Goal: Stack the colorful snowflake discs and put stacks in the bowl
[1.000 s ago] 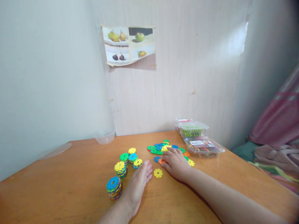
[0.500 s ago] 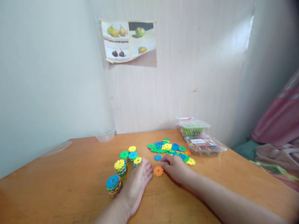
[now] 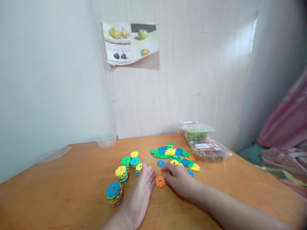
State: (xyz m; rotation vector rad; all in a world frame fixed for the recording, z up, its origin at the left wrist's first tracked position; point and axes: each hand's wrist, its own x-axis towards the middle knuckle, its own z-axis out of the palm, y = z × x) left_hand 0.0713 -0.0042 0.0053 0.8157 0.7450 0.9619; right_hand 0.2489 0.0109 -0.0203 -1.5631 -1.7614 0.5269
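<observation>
My left hand lies flat on the wooden table, fingers stretched out, holding nothing. Just left of it stand several short stacks of coloured flower-shaped discs: a blue-topped stack, a yellow-topped stack and others behind. My right hand rests on the table with curled fingers pinching the edge of a single orange disc, which lies flat between the two hands. Beyond the right hand spreads a loose pile of discs in blue, green, yellow and orange.
Two clear plastic boxes of coloured pieces sit at the back right near the wall. A clear tub and a clear lid are at the back left. A fruit picture hangs on the wall. Pink fabric lies off the table's right edge.
My right hand drew back from the loose pile toward me. An orange disc now lies where a yellow one lay a second ago. The left hand stayed put.
</observation>
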